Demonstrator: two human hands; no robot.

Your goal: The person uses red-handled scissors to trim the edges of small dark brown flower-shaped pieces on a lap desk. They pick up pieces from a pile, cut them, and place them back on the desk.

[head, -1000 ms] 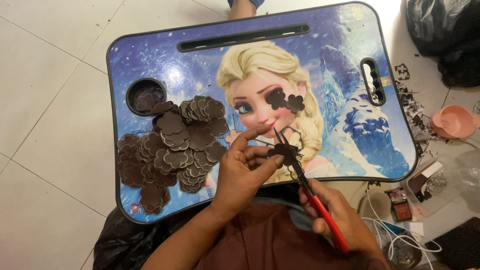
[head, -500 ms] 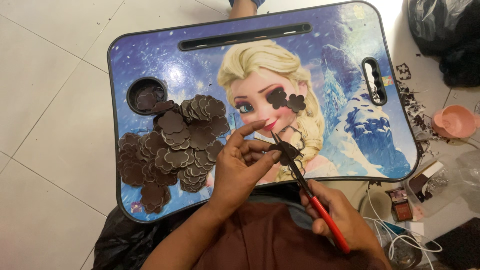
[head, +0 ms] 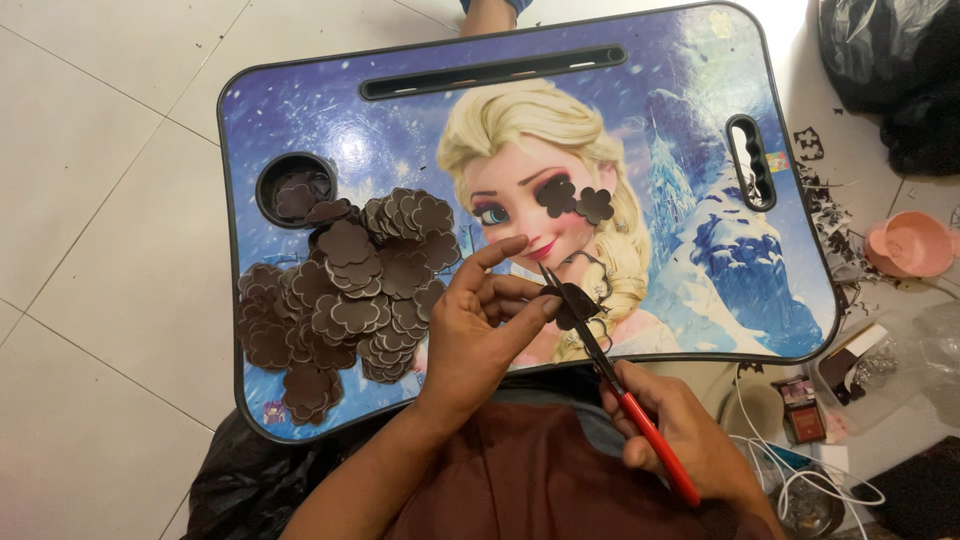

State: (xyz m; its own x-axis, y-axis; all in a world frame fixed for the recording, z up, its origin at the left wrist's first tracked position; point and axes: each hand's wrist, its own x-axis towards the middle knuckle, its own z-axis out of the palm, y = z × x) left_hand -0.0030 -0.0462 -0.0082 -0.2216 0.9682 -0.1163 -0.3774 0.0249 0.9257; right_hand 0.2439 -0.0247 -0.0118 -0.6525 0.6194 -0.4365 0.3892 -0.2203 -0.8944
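Note:
My left hand (head: 480, 325) pinches a small dark brown cut-out piece (head: 575, 302) over the near edge of a blue lap table (head: 700, 200) printed with a cartoon character. My right hand (head: 685, 440) grips red-handled scissors (head: 625, 395), whose blades are set into that piece. To the left lies a heap of several brown flower-shaped cut-outs (head: 345, 290). Two more brown flower cut-outs (head: 577, 198) lie on the printed picture above my hands.
The table has a round cup recess (head: 297, 190) holding brown pieces, a long slot (head: 490, 72) at the far side and a handle hole (head: 750, 160) at right. On the floor at right are a pink bowl (head: 912, 243), dark scraps (head: 820, 190), small boxes (head: 805, 420), white cables (head: 790, 460) and a black bag (head: 890, 70).
The scissors and both hands have shifted only slightly around the brown piece; the piece has turned a little between my fingers. The piles on the table are unchanged.

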